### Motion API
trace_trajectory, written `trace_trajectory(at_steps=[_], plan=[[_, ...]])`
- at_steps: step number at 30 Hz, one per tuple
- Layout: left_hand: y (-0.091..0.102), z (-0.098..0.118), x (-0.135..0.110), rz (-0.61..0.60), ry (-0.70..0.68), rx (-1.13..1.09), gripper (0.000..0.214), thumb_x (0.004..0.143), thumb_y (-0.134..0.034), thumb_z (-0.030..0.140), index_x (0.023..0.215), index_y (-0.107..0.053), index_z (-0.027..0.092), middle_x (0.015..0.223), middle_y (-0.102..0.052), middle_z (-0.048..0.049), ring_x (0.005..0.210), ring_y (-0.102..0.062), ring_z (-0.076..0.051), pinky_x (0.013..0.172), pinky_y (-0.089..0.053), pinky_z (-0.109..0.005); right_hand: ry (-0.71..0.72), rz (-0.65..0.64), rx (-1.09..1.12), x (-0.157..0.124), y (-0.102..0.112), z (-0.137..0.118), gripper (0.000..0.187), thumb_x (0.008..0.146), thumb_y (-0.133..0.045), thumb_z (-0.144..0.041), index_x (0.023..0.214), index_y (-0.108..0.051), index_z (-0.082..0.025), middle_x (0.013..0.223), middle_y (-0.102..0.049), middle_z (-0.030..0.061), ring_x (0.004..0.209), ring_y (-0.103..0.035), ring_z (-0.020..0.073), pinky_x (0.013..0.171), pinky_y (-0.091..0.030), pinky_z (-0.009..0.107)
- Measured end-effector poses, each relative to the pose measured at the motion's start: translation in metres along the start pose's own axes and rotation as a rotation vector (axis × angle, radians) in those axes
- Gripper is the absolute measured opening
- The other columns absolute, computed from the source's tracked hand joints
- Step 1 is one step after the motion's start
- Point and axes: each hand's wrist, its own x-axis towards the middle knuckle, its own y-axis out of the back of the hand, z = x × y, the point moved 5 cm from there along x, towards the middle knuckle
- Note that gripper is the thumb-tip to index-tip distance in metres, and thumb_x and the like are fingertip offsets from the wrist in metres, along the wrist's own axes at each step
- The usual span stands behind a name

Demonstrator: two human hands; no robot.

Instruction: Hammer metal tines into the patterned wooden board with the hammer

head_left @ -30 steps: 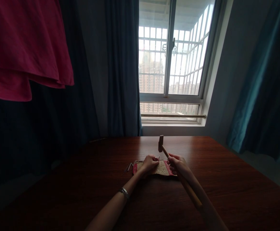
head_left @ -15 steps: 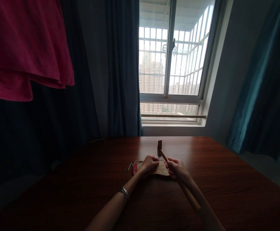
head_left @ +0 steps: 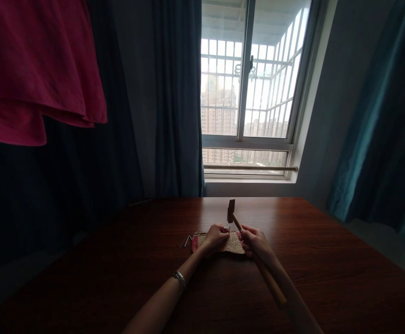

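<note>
My right hand (head_left: 257, 242) is closed round the wooden handle of a hammer (head_left: 231, 211), whose head hangs a little above my left fingers. The handle's end sticks out behind, over my forearm. My left hand (head_left: 216, 235) pinches a thin metal rod (head_left: 229, 229) that stands upright; whether it is a nail or a punch I cannot tell. Beneath both hands lies a pale flat piece dotted with small holes (head_left: 234, 245), with pink-red patterned ends. My left hand rests on it, and its middle is partly covered.
Several thin metal rods (head_left: 187, 241) lie loose just left of the dotted piece. The brown wooden table (head_left: 174, 287) runs to the wall under a barred window (head_left: 246, 116). Blue curtains (head_left: 177, 102) hang beside it, and a pink cloth (head_left: 42, 69) hangs at upper left.
The hammer head has lifted slightly, leaving a gap above the thin metal rod. My left hand and the dotted piece stay in place.
</note>
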Motion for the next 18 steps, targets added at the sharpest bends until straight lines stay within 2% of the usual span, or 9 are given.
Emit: trace_trajectory(at_steps=[10, 13, 18], plan=[[0.0005, 0.0029, -0.0006, -0.026, -0.018, 0.005, 0.024, 0.069, -0.058, 0.031, 0.075, -0.071, 0.013, 0.078, -0.067, -0.0037, 0.072, -0.057, -0.017, 0.067, -0.04, -0.025, -0.022, -0.019, -0.004, 0.0, -0.001, 0.004, 0.031, 0.065, -0.062, -0.037, 0.086, -0.055, -0.015, 0.062, -0.05, -0.005, 0.035, -0.038, 0.0033, 0.028, -0.026, 0.016], [0.0015, 0.0044, -0.0018, -0.021, 0.014, 0.023, 0.025, 0.069, -0.058, 0.032, 0.078, -0.071, 0.013, 0.079, -0.067, -0.0039, 0.074, -0.057, -0.018, 0.068, -0.04, -0.025, -0.002, 0.006, 0.019, -0.0014, -0.0016, 0.0011, 0.036, 0.065, -0.063, -0.037, 0.092, -0.055, -0.016, 0.064, -0.051, -0.0044, 0.035, -0.038, 0.0033, 0.029, -0.025, 0.016], [0.0001, 0.0047, -0.0011, -0.04, -0.009, 0.025, 0.023, 0.069, -0.057, 0.031, 0.075, -0.071, 0.014, 0.079, -0.067, -0.0036, 0.073, -0.056, -0.017, 0.069, -0.04, -0.025, -0.047, 0.01, -0.044, -0.0018, -0.002, 0.0053, 0.038, 0.065, -0.061, -0.036, 0.096, -0.057, -0.015, 0.06, -0.049, -0.0051, 0.035, -0.04, 0.0048, 0.029, -0.026, 0.017]])
